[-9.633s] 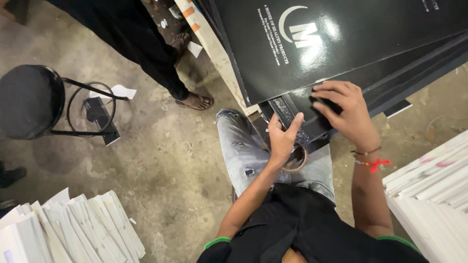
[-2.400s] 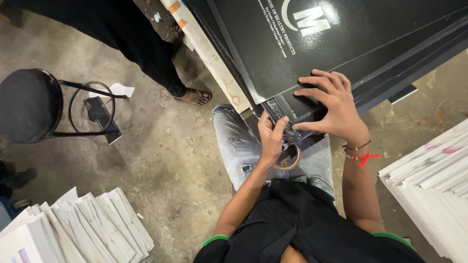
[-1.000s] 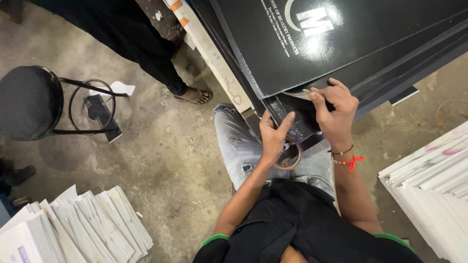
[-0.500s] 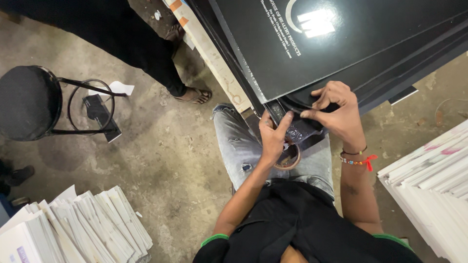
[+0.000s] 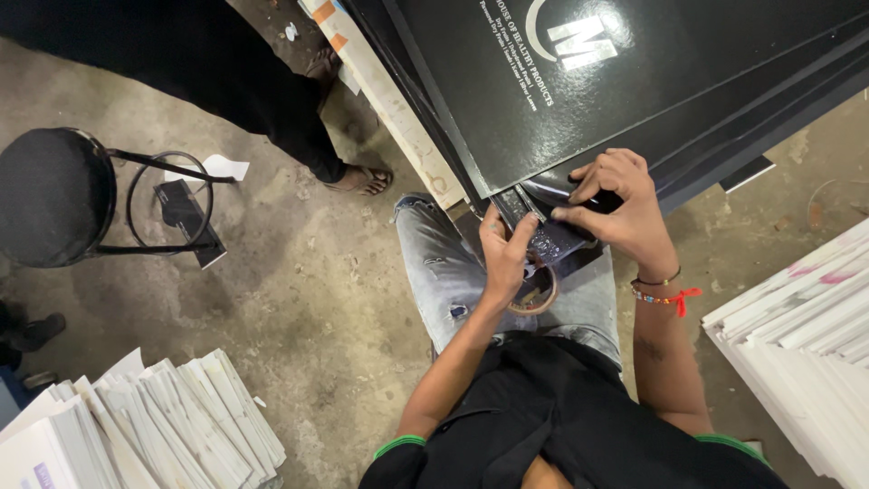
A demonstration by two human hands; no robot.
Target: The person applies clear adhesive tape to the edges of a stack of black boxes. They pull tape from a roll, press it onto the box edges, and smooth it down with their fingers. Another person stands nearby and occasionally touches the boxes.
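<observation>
While the person sat bent over a stack of glossy black sheets (image 5: pixel 634 81), both hands worked at the stack's near corner, just above the knees. The left hand (image 5: pixel 501 263) gripped a small black piece (image 5: pixel 543 237) at that corner, thumb on top and fingers (image 5: pixel 490 228) curled underneath it, so it was closed on the piece. The right hand (image 5: pixel 625 213) lay across the corner from the other side, its fingertips (image 5: pixel 572 214) pressed together in a pinch on the edge of the same piece, the remaining fingers bent and resting on the sheet above. To do this well, the left hand probably needed to keep the piece flat and steady against the stack while the right pinch worked slowly along the edge, since the shiny surface looked slippery and easily creased. The piece lay directly between the two hands, touching both. A roll of tape (image 5: pixel 534 290) rested on the lap, just below the stack's corner and under the left wrist. A round black stool (image 5: pixel 54 195) stood well left of the stack, white paper bundles (image 5: pixel 163 426) lay on the floor (image 5: pixel 317 299) lower left, and more white sheets (image 5: pixel 806 344) were piled right of it.
</observation>
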